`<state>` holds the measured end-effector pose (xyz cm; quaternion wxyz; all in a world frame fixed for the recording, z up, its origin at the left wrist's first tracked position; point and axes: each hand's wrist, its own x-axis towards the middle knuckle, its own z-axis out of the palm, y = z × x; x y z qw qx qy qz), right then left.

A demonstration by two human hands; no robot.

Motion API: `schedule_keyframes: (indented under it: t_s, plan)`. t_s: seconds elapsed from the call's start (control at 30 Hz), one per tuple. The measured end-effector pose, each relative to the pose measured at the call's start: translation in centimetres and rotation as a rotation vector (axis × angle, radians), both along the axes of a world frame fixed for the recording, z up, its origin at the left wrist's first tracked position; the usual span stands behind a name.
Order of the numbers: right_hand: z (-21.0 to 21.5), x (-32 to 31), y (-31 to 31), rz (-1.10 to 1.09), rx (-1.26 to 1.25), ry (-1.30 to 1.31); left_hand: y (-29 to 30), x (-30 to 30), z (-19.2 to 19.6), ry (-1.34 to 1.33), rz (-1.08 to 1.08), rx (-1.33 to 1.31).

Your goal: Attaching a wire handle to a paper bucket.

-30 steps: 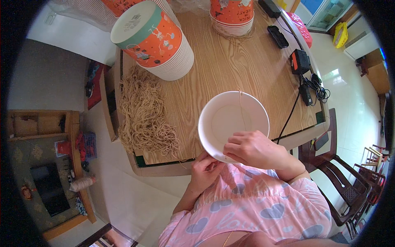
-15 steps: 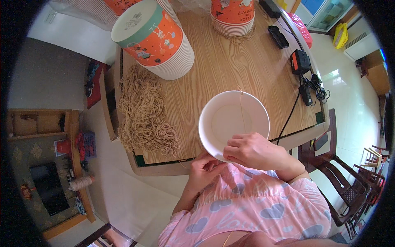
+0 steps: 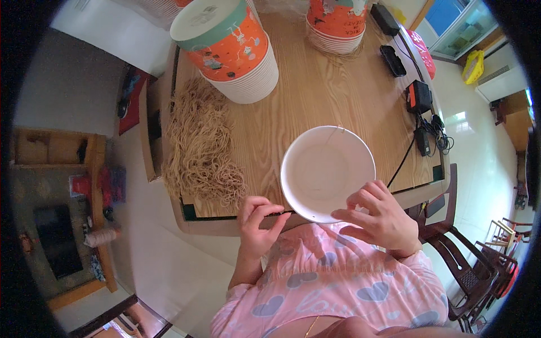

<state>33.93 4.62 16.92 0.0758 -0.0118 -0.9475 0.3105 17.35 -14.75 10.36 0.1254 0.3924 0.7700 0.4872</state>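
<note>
Here on the far left is the heap of beige twine (image 3: 203, 143), tangled and loose on the wooden bench (image 3: 262, 135), in no container at all. Just behind it, a tall stack of paper buckets (image 3: 234, 59) stands bottoms up, green band over orange, white rims nested close; whatever they might cover, I can't see.

Now my left fingers (image 3: 265, 210): off the bucket, thumb and forefinger tips nearly meeting beside its rim, and I can't tell whether a thread sits between them.

Centre stage, the white bucket (image 3: 324, 172), mouth tipped up toward me at the bench's near edge, against my pink clothing (image 3: 332, 276). Inside, just a thin strand (image 3: 341, 129) at the far rim; down at the near rim, a small dark hole (image 3: 314, 217). Beyond it, a second stack (image 3: 336, 28), orange and white, is upside down too.

And my right fingers (image 3: 360, 217), loosely bent and parted at the bucket's near right rim; whether they pinch it, I can't tell. Farther right, a shallow black tray (image 3: 393, 61).
</note>
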Motion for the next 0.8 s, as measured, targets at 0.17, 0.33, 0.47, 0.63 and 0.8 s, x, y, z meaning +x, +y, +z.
schedule_keyframes:
  t_s: [0.17, 0.33, 0.47, 0.63, 0.8]
  plan:
    - [-0.7, -0.1, 0.1, -0.049, 0.071, -0.076, 0.8, -0.8, 1.4, 0.412, -0.116, 0.067]
    - [-1.2, -2.4, 1.5, 0.013, 0.091, 0.087, 0.6, -0.9, 0.4, 0.276, -0.061, 0.150]
    - [-1.7, -6.1, 2.4, 0.334, 0.390, -0.012, 0.1, -0.4, 0.2, 0.234, -0.036, 0.124]
    - [-4.5, -8.8, 1.4, 0.492, 0.755, -0.068, -0.1, -0.1, 0.1, 0.204, -0.007, 0.136]
    - [-4.2, -9.6, 0.8, 0.593, 0.853, -0.279, -0.1, -0.1, -0.1, 0.196, -0.008, 0.151]
